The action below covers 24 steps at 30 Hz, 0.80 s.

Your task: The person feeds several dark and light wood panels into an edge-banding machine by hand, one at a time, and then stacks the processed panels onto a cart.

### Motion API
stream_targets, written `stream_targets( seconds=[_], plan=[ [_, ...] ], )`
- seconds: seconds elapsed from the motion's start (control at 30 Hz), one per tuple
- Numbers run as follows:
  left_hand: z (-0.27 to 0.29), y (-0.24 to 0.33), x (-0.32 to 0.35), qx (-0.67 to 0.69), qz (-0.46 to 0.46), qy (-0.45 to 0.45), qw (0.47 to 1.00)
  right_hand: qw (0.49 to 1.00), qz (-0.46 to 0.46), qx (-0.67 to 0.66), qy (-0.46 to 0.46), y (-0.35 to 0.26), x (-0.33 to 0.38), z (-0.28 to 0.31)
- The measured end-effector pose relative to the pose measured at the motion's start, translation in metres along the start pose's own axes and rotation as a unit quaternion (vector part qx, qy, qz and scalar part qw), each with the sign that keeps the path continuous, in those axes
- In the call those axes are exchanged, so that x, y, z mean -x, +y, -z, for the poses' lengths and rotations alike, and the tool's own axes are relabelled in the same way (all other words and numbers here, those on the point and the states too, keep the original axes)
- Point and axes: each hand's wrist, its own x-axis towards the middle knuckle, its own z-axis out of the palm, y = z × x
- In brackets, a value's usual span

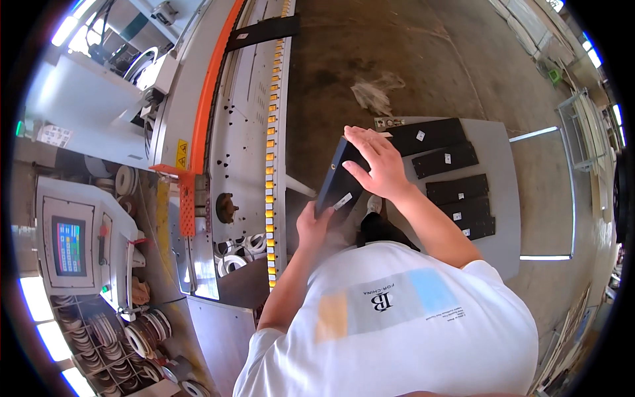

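Observation:
A dark board (342,173) with a small white label is held tilted in front of my body, beside the machine's roller edge. My left hand (312,226) grips its near end, the fingers wrapped round its edge. My right hand (378,162) is at the board's far right edge, fingers stretched out and thumb apart; its palm is hidden, so whether it presses on the board cannot be made out. Several dark labelled boards, among them a large board (436,134) and a smaller board (456,189), lie on a grey table (499,178) to my right.
On my left runs a long machine with a row of yellow rollers (270,155) and an orange guard (215,86). Another dark board (268,32) lies across its far end. A control panel (69,245) and racked edging rolls (109,341) stand further left. Clear plastic film (375,92) lies on the floor.

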Motion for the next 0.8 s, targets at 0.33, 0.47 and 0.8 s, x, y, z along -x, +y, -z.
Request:
stream_targets(
  seconds=[0.33, 0.47, 0.8],
  plan=[
    [0.047, -0.034, 0.033, 0.142, 0.040, 0.084, 0.986, 0.883, -0.349, 0.092, -0.299, 0.126, 0.138, -0.025],
    [0.065, -0.069, 0.032, 0.204, 0.121, 0.183, 0.954, 0.859, -0.380, 0.033, -0.343, 0.128, 0.225, -0.038],
    [0.135, -0.143, 0.032, 0.435, 0.239, 0.431, 0.754, 0.790, -0.418, -0.097, -0.438, 0.101, 0.342, -0.047]
  ],
)
